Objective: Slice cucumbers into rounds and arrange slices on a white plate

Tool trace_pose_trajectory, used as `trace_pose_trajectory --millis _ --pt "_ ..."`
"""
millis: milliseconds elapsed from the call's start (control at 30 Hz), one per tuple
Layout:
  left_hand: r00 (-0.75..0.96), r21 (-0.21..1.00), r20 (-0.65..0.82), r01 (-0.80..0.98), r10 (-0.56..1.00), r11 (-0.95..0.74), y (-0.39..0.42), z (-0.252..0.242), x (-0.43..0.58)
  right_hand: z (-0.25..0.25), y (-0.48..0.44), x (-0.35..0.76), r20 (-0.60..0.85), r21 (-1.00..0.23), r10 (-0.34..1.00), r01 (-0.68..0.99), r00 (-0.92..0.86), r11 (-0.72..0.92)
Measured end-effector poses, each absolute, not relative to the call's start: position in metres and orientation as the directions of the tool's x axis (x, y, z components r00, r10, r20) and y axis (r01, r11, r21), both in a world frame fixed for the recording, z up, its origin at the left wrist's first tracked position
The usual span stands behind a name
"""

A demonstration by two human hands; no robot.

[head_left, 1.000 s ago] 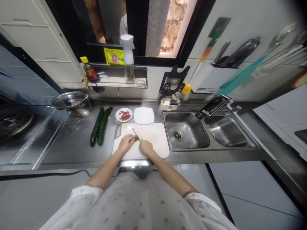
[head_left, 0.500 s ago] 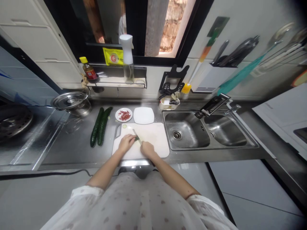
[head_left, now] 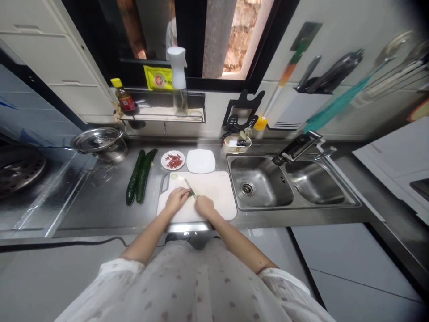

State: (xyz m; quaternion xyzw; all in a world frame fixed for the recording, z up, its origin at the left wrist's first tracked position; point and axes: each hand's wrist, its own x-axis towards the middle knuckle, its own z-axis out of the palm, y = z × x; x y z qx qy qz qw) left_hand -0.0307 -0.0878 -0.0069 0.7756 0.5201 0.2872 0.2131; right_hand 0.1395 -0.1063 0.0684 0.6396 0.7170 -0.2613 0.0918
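Observation:
On the white cutting board [head_left: 217,192], my right hand [head_left: 204,207] is closed around the handle of a knife [head_left: 190,186], its blade pointing up and to the left. My left hand [head_left: 177,200] pinches a small piece of green cucumber [head_left: 191,193] against the board, right beside the blade. Fingers cover most of that piece. A pale round cucumber slice [head_left: 174,176] lies near the board's upper left corner. Two whole cucumbers [head_left: 142,176] lie side by side on the counter to the left.
Behind the board stand a plate of chopped red bits [head_left: 173,160] and a white square plate [head_left: 201,161]. The double sink [head_left: 261,183] with a black faucet [head_left: 291,152] is to the right. A lidded steel pot [head_left: 98,143] stands at the left, near the stove.
My right hand and the knife have shifted slightly to the left and up. My left hand stays in nearly the same place on the cucumber piece.

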Motion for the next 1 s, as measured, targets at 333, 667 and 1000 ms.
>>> trace_pose_trajectory --millis 333,667,1000 --pt "0.299 0.624 0.230 0.685 0.926 -0.376 -0.087 -0.006 -0.030 0.071 -0.095 0.131 -0.462 -0.275 0.872 0.961 -0.162 0.032" --pt "0.295 0.630 0.232 0.681 0.927 -0.374 -0.088 -0.005 -0.031 0.068 -0.112 0.142 -0.464 -0.250 0.871 0.967 -0.162 0.047" --pt "0.293 0.632 0.231 0.680 0.928 -0.372 -0.087 -0.008 -0.031 0.076 -0.125 0.149 -0.491 -0.218 0.857 0.975 -0.154 0.050"
